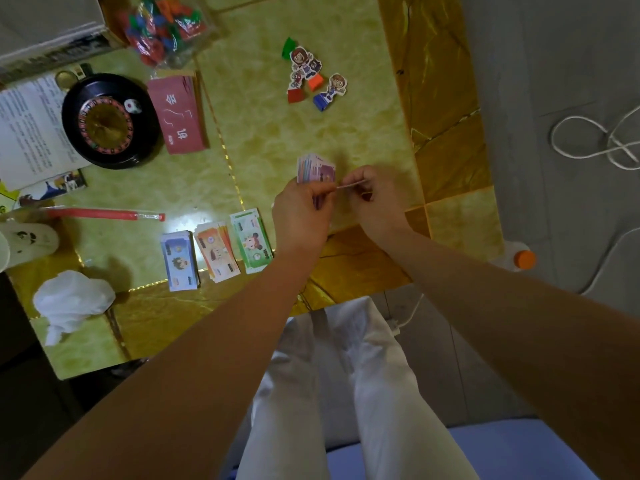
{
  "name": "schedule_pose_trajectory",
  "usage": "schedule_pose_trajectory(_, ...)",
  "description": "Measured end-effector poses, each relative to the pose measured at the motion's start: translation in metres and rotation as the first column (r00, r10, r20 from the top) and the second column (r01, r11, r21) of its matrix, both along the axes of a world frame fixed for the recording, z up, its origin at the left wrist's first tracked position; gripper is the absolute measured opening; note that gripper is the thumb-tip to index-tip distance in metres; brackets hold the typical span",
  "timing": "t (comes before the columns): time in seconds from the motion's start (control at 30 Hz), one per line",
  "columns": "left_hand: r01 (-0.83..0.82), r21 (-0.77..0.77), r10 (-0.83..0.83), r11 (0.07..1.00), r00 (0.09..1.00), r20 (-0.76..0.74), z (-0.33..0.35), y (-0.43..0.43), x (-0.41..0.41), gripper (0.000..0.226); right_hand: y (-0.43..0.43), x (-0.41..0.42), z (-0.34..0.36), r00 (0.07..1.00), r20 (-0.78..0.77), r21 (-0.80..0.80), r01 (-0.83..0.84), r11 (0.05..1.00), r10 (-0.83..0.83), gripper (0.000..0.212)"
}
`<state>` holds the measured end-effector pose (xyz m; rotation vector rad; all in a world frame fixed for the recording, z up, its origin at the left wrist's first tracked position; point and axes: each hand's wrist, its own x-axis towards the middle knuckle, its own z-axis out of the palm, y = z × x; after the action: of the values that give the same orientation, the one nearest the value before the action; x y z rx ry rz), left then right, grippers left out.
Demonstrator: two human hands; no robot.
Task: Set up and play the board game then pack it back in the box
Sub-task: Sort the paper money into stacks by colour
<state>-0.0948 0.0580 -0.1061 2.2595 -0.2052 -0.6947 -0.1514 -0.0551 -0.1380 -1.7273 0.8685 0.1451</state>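
Note:
My left hand (300,216) grips a fanned stack of play money (316,168) above the green table (263,133). My right hand (372,199) pinches a single note (353,183) edge-on, just right of that stack. Three sorted money piles lie near the front edge: blue (179,260), orange (216,251) and green (251,240). Several cardboard character pawns (311,77) on coloured bases lie at the back. A red card deck (178,114) sits beside a black roulette wheel (107,121) that carries a white die (132,105).
A bag of coloured plastic pieces (164,26) and the game box (52,43) sit at the back left. A rule sheet (27,129), a red stick (104,214), a white cup (29,240) and crumpled white plastic (71,301) lie left. An orange-capped bottle (521,259) stands off the table's right edge.

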Motion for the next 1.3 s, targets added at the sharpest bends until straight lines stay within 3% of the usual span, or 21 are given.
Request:
schedule_pose_trajectory(0.07, -0.039, -0.012, 0.039, 0.999, 0.999, -0.006, 0.002, 0.000, 0.001, 0.020, 0.000, 0.000, -0.001, 1.000, -0.028, 0.018, 0.007, 1.000, -0.007, 0.013)
schedule_pose_trajectory(0.2, -0.216, -0.045, 0.211, 0.975, 0.974, -0.083, 0.019, 0.011, 0.011, 0.021, -0.006, -0.001, 0.010, 0.980, -0.196, 0.032, -0.009, 0.999, 0.015, 0.029)
schedule_pose_trajectory(0.33, -0.307, 0.010, 0.306, 0.952, 0.946, -0.107, 0.030, 0.038, 0.021, 0.022, 0.005, -0.002, 0.017, 0.901, -0.395, 0.029, -0.183, 0.983, 0.179, 0.028)
schedule_pose_trajectory(0.4, -0.333, 0.030, 0.335, 0.942, 0.936, -0.107, 0.031, 0.052, 0.022, 0.021, 0.017, -0.001, 0.017, 0.882, -0.434, -0.002, -0.207, 0.978, 0.186, 0.027)
schedule_pose_trajectory(0.6, -0.376, -0.005, 0.371, 0.926, 0.915, -0.160, 0.019, 0.083, 0.021, 0.026, 0.048, 0.001, 0.002, 0.856, -0.506, -0.197, -0.233, 0.952, 0.105, 0.025)
schedule_pose_trajectory(0.87, -0.379, -0.115, 0.346, 0.918, 0.909, -0.231, 0.010, 0.093, 0.012, 0.030, 0.061, -0.008, -0.008, 0.881, -0.470, -0.325, -0.124, 0.938, -0.046, 0.071)
schedule_pose_trajectory(0.97, -0.365, -0.200, 0.297, 0.909, 0.906, -0.302, 0.015, 0.094, 0.010, 0.034, 0.062, -0.010, -0.001, 0.857, -0.510, -0.450, -0.196, 0.871, -0.071, 0.066)
schedule_pose_trajectory(1.03, -0.368, -0.300, 0.262, 0.880, 0.903, -0.340, 0.018, 0.094, 0.010, 0.036, 0.062, -0.008, 0.006, 0.912, -0.389, -0.477, -0.080, 0.875, -0.129, 0.054)
schedule_pose_trajectory(1.07, -0.392, -0.339, 0.260, 0.855, 0.890, -0.374, 0.021, 0.092, 0.009, 0.040, 0.062, -0.006, 0.011, 0.942, -0.289, -0.412, 0.036, 0.911, -0.168, 0.046)
schedule_pose_trajectory(1.13, -0.425, -0.349, 0.258, 0.835, 0.863, -0.435, 0.024, 0.089, 0.008, 0.053, 0.063, 0.000, 0.025, 0.960, -0.161, -0.064, 0.222, 0.973, -0.230, 0.039)
schedule_pose_trajectory(1.2, -0.431, -0.338, 0.232, 0.837, 0.838, -0.494, 0.029, 0.081, 0.007, 0.069, 0.063, 0.004, 0.040, 0.974, -0.164, 0.294, 0.202, 0.934, -0.159, 0.038)
schedule_pose_trajectory(1.23, -0.434, -0.338, 0.213, 0.835, 0.822, -0.528, 0.032, 0.077, 0.006, 0.073, 0.064, 0.006, 0.047, 0.982, -0.159, 0.392, 0.155, 0.907, -0.099, 0.034)
schedule_pose_trajectory(1.3, -0.456, -0.317, 0.205, 0.831, 0.783, -0.588, 0.039, 0.069, 0.003, 0.064, 0.063, 0.006, 0.055, 0.986, -0.142, 0.434, 0.142, 0.890, -0.088, 0.020)
